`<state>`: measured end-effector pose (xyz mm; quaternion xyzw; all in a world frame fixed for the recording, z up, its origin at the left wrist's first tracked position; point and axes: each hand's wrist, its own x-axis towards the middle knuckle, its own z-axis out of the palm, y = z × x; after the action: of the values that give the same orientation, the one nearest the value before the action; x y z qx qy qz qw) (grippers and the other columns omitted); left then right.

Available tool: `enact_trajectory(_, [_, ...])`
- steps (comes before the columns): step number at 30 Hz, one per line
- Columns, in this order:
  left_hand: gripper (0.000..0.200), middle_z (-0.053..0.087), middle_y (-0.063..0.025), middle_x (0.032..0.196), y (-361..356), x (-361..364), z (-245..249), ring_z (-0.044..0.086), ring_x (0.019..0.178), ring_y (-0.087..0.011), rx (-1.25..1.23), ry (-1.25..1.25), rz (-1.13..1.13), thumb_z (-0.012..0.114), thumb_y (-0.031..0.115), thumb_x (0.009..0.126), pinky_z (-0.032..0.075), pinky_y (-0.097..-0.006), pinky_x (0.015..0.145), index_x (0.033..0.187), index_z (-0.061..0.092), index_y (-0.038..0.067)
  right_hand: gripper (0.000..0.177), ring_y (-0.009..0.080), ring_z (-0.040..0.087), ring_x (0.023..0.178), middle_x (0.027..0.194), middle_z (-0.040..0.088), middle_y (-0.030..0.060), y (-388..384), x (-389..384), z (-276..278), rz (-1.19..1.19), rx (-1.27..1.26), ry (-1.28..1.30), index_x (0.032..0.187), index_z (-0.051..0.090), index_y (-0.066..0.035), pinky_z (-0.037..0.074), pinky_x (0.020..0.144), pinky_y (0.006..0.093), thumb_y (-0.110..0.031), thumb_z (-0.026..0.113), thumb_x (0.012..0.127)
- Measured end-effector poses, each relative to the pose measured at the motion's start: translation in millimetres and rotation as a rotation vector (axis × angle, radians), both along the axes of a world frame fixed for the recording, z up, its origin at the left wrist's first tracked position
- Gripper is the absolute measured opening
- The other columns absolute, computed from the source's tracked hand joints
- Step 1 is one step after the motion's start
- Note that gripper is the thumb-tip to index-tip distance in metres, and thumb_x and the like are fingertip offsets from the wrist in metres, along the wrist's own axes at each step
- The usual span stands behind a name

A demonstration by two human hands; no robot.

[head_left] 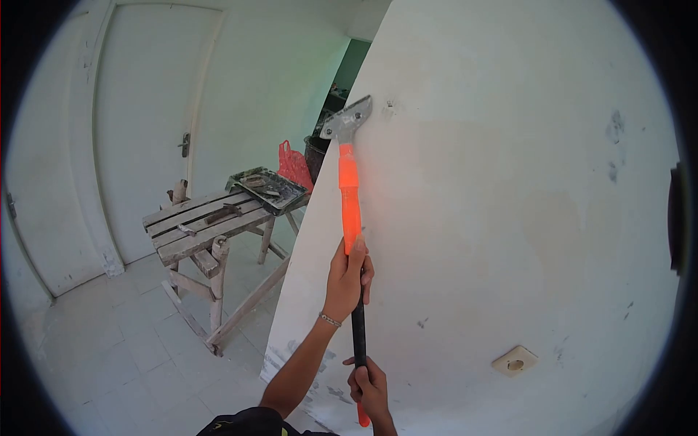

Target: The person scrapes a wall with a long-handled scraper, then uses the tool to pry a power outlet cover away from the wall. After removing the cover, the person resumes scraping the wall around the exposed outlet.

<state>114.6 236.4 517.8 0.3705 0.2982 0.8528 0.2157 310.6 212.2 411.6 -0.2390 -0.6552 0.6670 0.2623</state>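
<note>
A long-handled scraper (350,200) with an orange and black handle and a grey metal head points upward along the pale wall (465,240). Its head overlaps the wall's edge in this view, close to a small dark mark. My left hand (347,276), with a bracelet at the wrist, is wrapped round the middle of the handle where orange meets black. Lower down, my right hand (369,392) grips the handle near its orange bottom end.
To the left stands a worn wooden bench (203,227) with small tools and a messy paint tray (269,190) on it. Behind are a red plastic bag (293,167) and a dark bucket (315,154). A wall socket (515,360) sits low on the right; a door (153,131) is at the back.
</note>
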Motion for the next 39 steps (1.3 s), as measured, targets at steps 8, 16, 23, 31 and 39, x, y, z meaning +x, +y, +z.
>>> enact_trajectory(8, [0.029, 0.044, -0.0003, 0.06, -14, 85, -78, 0.04, 0.038, -0.0054, -0.173, -0.037, -0.161, 0.041, 0.034, 0.106, 0.041, -0.02, 0.034, 0.101, 0.042, 0.006, 0.046, 0.0037, 0.035, 0.041, 0.06, 0.046, -0.004, -20, 88, -100, -0.08, -0.139, 0.096, 0.109, 0.059, 0.002, 0.026, 0.037, 0.0211, -0.043, 0.056, 0.1])
enact_trajectory(16, [0.032, 0.043, 0.0013, 0.059, -13, 39, -26, 0.038, 0.038, -0.0043, -0.11, -0.01, -0.139, 0.042, 0.038, 0.106, 0.039, -0.0195, 0.035, 0.108, 0.044, 0.006, 0.045, 0.0027, 0.034, 0.044, 0.061, 0.043, -0.0058, -28, 35, -40, -0.119, -0.058, 0.066, 0.112, 0.059, -0.001, 0.026, 0.039, 0.0201, -0.045, 0.052, 0.102])
enact_trajectory(23, [0.034, 0.043, 0.0011, 0.059, -18, 77, -67, 0.037, 0.036, -0.005, -0.169, -0.033, -0.121, 0.041, 0.036, 0.106, 0.038, -0.02, 0.033, 0.114, 0.045, 0.004, 0.044, 0.0021, 0.033, 0.043, 0.061, 0.041, -0.0071, -34, 78, -86, -0.075, -0.044, 0.06, 0.113, 0.059, -0.002, 0.025, 0.039, 0.0198, -0.044, 0.051, 0.102])
enact_trajectory(31, [0.035, 0.042, 0.0002, 0.057, -19, 49, -25, 0.037, 0.034, -0.0073, -0.119, -0.002, -0.085, 0.04, 0.04, 0.106, 0.037, -0.0213, 0.033, 0.098, 0.044, 0.006, 0.043, 0.0031, 0.034, 0.044, 0.062, 0.043, -0.0027, -42, 42, -23, -0.078, -0.138, 0.013, 0.115, 0.057, 0.001, 0.025, 0.041, 0.0215, -0.04, 0.052, 0.103])
enact_trajectory(39, [0.036, 0.041, 0.0002, 0.056, -26, 61, -33, 0.038, 0.033, -0.008, -0.192, -0.011, -0.103, 0.04, 0.041, 0.106, 0.036, -0.0223, 0.033, 0.096, 0.043, 0.006, 0.04, 0.0019, 0.032, 0.047, 0.062, 0.041, -0.0084, -45, 53, -62, -0.2, 0.04, 0.045, 0.11, 0.061, -0.005, 0.026, 0.042, 0.0203, -0.042, 0.05, 0.103])
